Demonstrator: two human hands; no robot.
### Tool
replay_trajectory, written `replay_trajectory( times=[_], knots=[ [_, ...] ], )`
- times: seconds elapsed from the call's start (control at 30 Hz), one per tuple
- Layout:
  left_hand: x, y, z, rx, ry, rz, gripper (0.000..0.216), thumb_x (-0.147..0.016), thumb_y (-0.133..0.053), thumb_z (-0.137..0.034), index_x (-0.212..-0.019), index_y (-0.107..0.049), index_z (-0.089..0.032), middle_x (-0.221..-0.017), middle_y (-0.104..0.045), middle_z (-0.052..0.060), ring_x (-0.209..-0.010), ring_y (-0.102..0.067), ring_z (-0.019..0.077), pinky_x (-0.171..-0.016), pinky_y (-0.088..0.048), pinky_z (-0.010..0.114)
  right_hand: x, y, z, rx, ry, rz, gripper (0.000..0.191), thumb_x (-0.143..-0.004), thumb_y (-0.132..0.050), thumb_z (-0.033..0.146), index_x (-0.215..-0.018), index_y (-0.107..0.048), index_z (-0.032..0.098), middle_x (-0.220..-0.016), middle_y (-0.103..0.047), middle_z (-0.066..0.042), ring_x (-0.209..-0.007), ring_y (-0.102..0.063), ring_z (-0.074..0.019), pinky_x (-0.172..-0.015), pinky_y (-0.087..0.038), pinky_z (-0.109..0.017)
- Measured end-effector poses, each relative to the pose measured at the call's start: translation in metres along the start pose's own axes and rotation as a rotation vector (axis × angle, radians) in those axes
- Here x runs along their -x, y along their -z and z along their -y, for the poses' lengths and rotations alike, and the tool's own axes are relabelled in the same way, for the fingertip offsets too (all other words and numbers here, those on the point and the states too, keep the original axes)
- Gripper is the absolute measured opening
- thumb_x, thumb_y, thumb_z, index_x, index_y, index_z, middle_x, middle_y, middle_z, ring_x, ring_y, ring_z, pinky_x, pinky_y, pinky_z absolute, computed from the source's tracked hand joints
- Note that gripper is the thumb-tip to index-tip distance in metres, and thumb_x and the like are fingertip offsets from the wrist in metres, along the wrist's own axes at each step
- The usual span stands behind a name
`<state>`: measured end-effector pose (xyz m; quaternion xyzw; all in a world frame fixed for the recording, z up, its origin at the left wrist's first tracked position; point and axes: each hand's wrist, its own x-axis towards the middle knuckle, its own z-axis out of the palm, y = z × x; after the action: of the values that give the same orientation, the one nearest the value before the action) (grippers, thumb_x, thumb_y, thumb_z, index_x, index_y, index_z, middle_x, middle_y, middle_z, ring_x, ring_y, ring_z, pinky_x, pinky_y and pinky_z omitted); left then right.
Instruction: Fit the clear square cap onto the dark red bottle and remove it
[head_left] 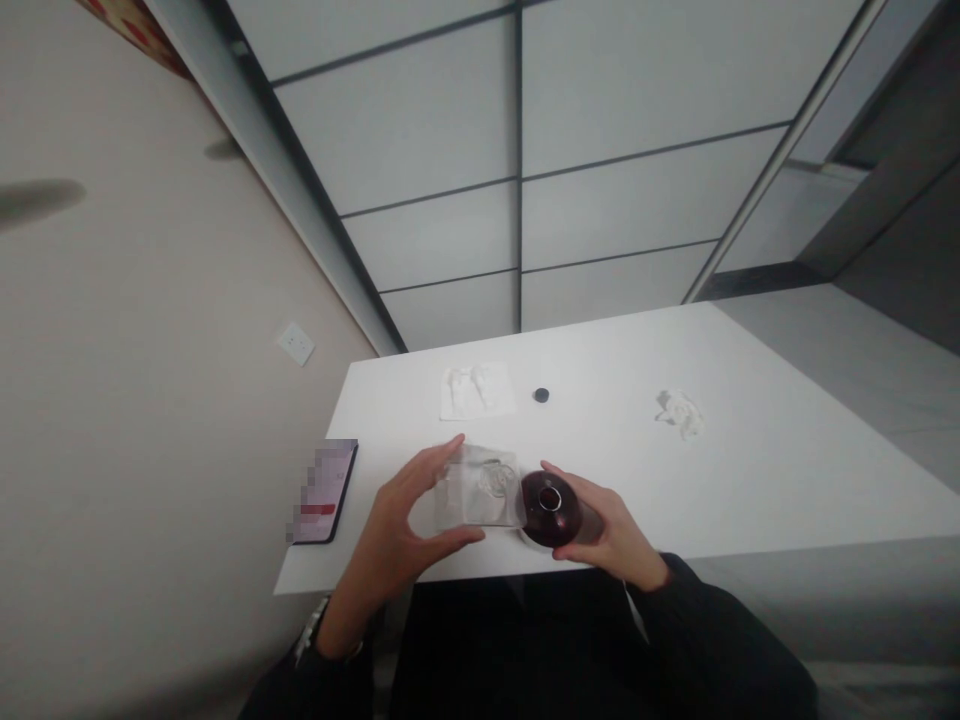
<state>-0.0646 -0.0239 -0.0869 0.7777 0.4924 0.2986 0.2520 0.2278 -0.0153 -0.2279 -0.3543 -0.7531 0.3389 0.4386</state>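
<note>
Fingers of the left hand [409, 525] are spread in a wide C, thumb below and forefinger above, pinching the left edge of a clear plastic bag [480, 488] that is held just above the near part of the white surface [750, 470]. Something pale and rounded shows through the bag, though the view is too blurred to tell what it is. Right beside the bag, touching its right edge, stands a dark red bottle [551, 508] seen from above, its small round mouth open. The right hand [611, 530] wraps around the bottle's right side, fingers curled against it and closed on its body.

Farther back on the surface lies a small black cap [541, 395], well apart from the bottle. Left of the cap rests a crumpled white tissue [477, 391], and another crumpled white wad [680, 412] lies off to the right. A phone [325, 492] sits at the surface's left edge, near the left hand.
</note>
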Motion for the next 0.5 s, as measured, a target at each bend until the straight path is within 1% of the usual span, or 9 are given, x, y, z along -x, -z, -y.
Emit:
replay_trajectory(
  times=[0.07,0.13,0.27,0.33,0.5],
  knots=[
    [0.003,-0.007,0.003,0.025,-0.011,-0.033,0.071,-0.083,-0.084,-0.040,-0.146,-0.054,-0.023,-0.144,-0.065,0.015,-0.134,-0.064,0.0330,-0.112,-0.055,0.057,0.000,0.000,0.000,-0.002,0.000,-0.002,0.095,-0.077,-0.085,0.066,-0.157,-0.053,0.024,-0.148,-0.066,-0.017,-0.133,-0.067,-0.0381,-0.112,-0.055,-0.054],
    [0.005,-0.014,0.004,0.097,-0.036,-0.053,0.068,-0.082,-0.085,-0.039,-0.141,-0.056,-0.021,-0.141,-0.066,0.016,-0.134,-0.064,0.0326,-0.116,-0.051,0.057,0.000,-0.001,-0.001,-0.008,-0.007,-0.003,0.094,-0.077,-0.085,0.067,-0.156,-0.054,0.024,-0.148,-0.066,-0.017,-0.133,-0.067,-0.0384,-0.112,-0.054,-0.055],
    [0.005,-0.028,0.005,0.194,-0.146,-0.059,0.060,-0.084,-0.081,-0.035,-0.137,-0.057,-0.021,-0.136,-0.065,0.016,-0.132,-0.063,0.0314,-0.115,-0.051,0.055,0.000,-0.001,0.000,-0.017,-0.009,-0.009,0.094,-0.078,-0.083,0.068,-0.155,-0.055,0.023,-0.148,-0.065,-0.018,-0.133,-0.067,-0.0384,-0.112,-0.055,-0.054],
    [0.005,-0.031,0.004,0.179,-0.186,-0.066,0.055,-0.086,-0.080,-0.037,-0.135,-0.059,-0.022,-0.135,-0.065,0.015,-0.131,-0.063,0.0316,-0.113,-0.052,0.056,0.000,-0.001,0.001,-0.017,-0.010,-0.007,0.094,-0.078,-0.082,0.069,-0.155,-0.055,0.023,-0.148,-0.065,-0.018,-0.133,-0.067,-0.0382,-0.112,-0.055,-0.053],
    [0.003,-0.034,0.003,0.104,-0.237,-0.032,0.041,-0.097,-0.072,-0.047,-0.133,-0.063,-0.029,-0.144,-0.057,0.014,-0.136,-0.058,0.0327,-0.111,-0.051,0.058,-0.001,0.000,0.002,-0.016,-0.008,0.000,0.093,-0.079,-0.081,0.070,-0.155,-0.055,0.023,-0.148,-0.066,-0.018,-0.133,-0.066,-0.0383,-0.113,-0.054,-0.053]
  ],
)
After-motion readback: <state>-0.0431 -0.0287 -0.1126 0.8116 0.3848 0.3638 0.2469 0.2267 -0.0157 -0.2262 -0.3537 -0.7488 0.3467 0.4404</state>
